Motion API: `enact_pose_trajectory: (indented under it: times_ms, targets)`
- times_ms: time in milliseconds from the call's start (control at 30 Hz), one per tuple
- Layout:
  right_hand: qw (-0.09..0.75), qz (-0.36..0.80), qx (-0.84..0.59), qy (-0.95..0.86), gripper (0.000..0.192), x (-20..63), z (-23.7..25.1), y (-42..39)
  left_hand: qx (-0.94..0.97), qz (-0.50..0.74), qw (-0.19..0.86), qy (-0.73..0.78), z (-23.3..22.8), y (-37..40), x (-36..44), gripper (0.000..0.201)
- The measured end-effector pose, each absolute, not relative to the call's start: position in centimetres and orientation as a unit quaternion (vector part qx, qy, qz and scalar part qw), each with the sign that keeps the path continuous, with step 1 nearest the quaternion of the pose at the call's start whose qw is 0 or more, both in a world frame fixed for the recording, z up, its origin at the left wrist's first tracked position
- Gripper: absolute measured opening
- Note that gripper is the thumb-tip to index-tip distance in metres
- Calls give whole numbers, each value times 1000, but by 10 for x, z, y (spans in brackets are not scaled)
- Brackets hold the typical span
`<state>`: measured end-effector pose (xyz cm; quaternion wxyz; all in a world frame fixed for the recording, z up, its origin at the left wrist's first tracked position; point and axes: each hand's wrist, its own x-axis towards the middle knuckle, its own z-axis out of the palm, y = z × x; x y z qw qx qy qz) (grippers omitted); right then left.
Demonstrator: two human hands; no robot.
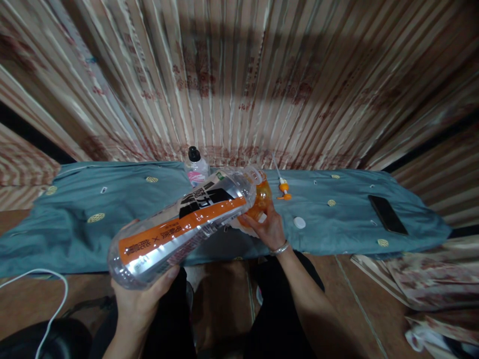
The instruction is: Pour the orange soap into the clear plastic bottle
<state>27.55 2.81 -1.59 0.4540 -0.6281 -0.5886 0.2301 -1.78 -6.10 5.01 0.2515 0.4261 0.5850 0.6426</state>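
A person's left hand (140, 299) grips the base of a large clear bottle (179, 227) with an orange-and-black label, tipping it nearly flat so its long axis runs from lower left up to the right. The bottle's open mouth meets the top of a small orange container (261, 198), which the right hand (267, 228) steadies from below at the near edge of a blue-green quilt (337, 219) spread over a low surface. The left fingers are wrapped tight around the big bottle's base; the right fingers appear closed on the orange container, though the bottle hides part of that grip. The right hand is the nearer of the two to the meeting point, wrist bent upward, a bracelet at the wrist. Just right of the container lie an orange pump head (283, 188) and a white cap (299, 222). A black-capped bottle (196, 167) stands behind, a dark phone (387, 214) near the quilt's right end.
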Motion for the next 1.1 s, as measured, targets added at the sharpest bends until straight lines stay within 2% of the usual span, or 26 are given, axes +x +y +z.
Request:
enact_pose_trajectory:
  times_ms: [100,333,700,767,933,1100]
  targets:
    - [450,233,-627,-591,89,276,-15,28,430,642,249,583,50,-61,-18,85]
    - [447,232,-632,-589,89,277,-14,28,440,626,253,592,42,-63,-23,99]
    - [447,224,-640,-583,88,276,-16,28,447,628,247,587,34,-59,-34,100]
    - [451,219,-638,-584,86,277,-19,28,448,630,254,581,31,-59,-37,100]
    - [469,213,-627,-585,80,276,-21,26,445,636,248,580,42,-64,-21,82]
    - [469,208,-631,-582,72,277,-21,26,458,640,230,573,54,-65,-6,90]
